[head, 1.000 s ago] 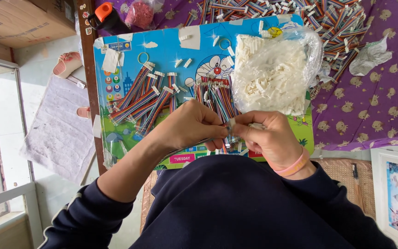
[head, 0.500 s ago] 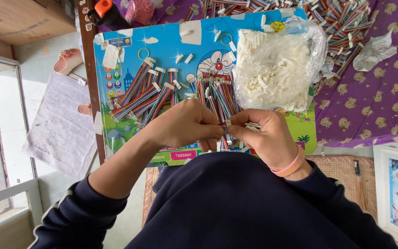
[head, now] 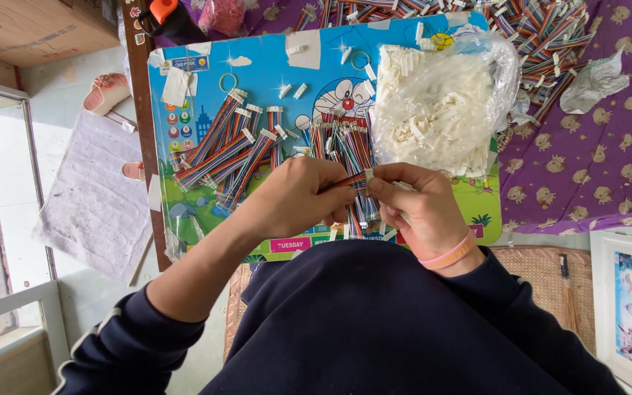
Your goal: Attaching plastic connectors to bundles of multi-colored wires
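My left hand (head: 298,197) pinches a rainbow ribbon wire (head: 347,180) tight, grip pressed together. My right hand (head: 418,208) pinches its white connector (head: 369,175) end. Both hover above the blue cartoon board (head: 257,88).

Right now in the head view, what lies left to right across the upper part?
Cardboard box → pink slipper → rainbow ribbon cables with white plugs → clear bag of white connectors → crumpled plastic wrap.

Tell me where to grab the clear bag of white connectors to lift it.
Take the clear bag by its loose, crumpled plastic at the upper right corner, coming from the right. The white connectors fill its middle in a bulging heap, and both hands work just below it.
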